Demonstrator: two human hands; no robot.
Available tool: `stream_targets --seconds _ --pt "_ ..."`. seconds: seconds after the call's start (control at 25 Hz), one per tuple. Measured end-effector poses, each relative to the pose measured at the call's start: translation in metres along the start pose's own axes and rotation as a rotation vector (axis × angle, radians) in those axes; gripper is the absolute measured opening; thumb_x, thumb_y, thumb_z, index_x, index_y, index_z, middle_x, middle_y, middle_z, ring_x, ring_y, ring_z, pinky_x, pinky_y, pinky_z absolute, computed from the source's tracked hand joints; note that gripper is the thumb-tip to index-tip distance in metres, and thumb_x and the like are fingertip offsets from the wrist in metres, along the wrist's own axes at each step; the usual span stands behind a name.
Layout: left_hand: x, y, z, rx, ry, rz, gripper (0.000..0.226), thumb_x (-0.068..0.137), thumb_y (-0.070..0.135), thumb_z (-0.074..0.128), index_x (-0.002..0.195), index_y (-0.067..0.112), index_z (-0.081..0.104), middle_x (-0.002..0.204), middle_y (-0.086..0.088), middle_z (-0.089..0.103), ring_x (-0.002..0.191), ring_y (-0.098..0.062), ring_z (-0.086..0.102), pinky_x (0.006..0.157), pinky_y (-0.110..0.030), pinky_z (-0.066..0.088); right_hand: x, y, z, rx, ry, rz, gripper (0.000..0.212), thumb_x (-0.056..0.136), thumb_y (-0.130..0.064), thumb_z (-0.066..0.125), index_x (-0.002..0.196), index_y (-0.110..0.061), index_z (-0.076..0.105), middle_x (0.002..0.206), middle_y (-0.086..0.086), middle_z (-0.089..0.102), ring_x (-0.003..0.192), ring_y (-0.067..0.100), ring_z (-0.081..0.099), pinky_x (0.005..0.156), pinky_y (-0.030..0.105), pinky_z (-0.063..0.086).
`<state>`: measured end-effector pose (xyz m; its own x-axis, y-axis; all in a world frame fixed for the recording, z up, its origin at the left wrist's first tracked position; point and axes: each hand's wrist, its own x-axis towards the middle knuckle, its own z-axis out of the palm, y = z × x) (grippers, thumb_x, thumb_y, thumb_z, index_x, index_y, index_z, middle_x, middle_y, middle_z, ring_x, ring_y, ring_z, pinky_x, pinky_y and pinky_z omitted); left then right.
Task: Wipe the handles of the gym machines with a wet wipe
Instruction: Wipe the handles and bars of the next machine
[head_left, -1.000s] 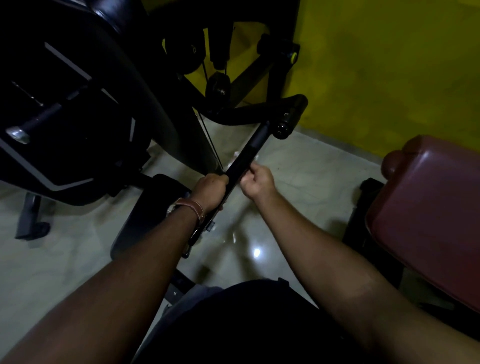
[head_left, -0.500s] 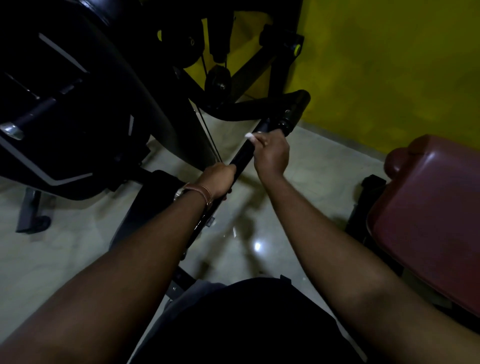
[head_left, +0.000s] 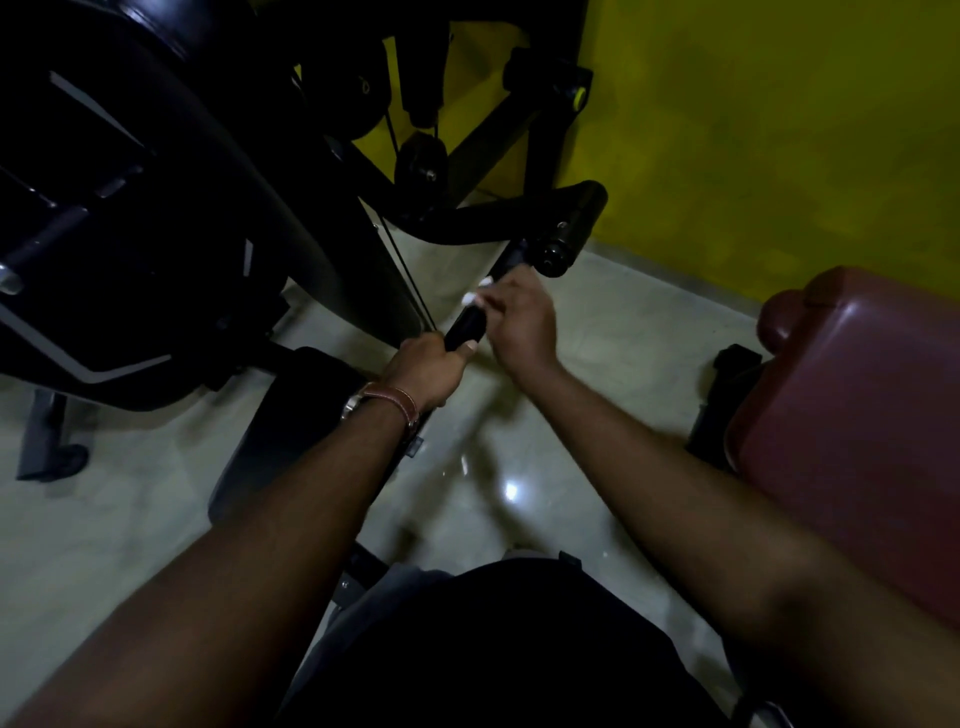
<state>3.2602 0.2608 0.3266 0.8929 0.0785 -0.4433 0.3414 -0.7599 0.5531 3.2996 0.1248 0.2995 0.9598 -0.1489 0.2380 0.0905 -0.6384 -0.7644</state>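
Note:
A black gym machine handle (head_left: 466, 326) runs diagonally from the frame's middle up to a black roller pad (head_left: 570, 228). My left hand (head_left: 425, 370), with a brown strap on its wrist, grips the handle's lower part. Just above it my right hand (head_left: 519, 317) is wrapped around the handle with a white wet wipe (head_left: 477, 295) pressed against it. Only small white bits of the wipe show at my fingertips; the remainder is hidden under my fingers.
A large black machine body (head_left: 130, 223) fills the upper left, with cables and a pulley (head_left: 422, 161) behind the handle. A dark red padded bench (head_left: 852, 415) stands at the right. Behind is a yellow wall (head_left: 779, 130); below is a glossy pale floor (head_left: 104, 545).
My right hand with the wipe slid up the handle toward the roller pad, then came slightly back down. My left hand has kept its grip lower on the handle.

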Motion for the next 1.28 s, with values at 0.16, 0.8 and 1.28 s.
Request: stream_targets --seconds 0.16,0.8,1.28 --pt "0.003 -0.002 0.002 0.036 0.021 0.022 0.048 0.086 0.06 0.046 0.102 0.018 0.064 0.079 -0.008 0.069 0.051 -0.021 0.066 0.054 -0.026 0.049 0.011 0.003 -0.005 -0.009 0.107 0.122 0.017 0.087 -0.016 0.065 0.096 -0.023 0.077 0.099 0.002 0.062 0.088 0.017 0.062 0.069 0.019 0.037" --pt "0.012 -0.008 0.008 0.076 0.057 0.039 0.053 0.084 0.061 0.046 0.109 0.018 0.065 0.097 -0.007 0.068 0.081 -0.028 0.065 0.067 -0.031 0.048 0.026 -0.013 -0.004 -0.261 -0.043 0.048 0.023 0.094 -0.01 0.044 0.109 -0.007 0.061 0.115 0.011 0.052 0.089 0.027 0.057 0.067 0.028 0.039" --pt "0.012 -0.009 0.008 0.069 0.066 0.04 0.053 0.084 0.061 0.047 0.112 0.021 0.066 0.099 -0.006 0.068 0.088 -0.029 0.065 0.081 -0.04 0.055 0.036 0.014 0.029 1.666 0.139 1.201 0.035 0.103 -0.013 0.039 0.131 0.001 0.054 0.106 0.019 0.064 0.094 0.029 0.063 0.087 0.037 0.055"
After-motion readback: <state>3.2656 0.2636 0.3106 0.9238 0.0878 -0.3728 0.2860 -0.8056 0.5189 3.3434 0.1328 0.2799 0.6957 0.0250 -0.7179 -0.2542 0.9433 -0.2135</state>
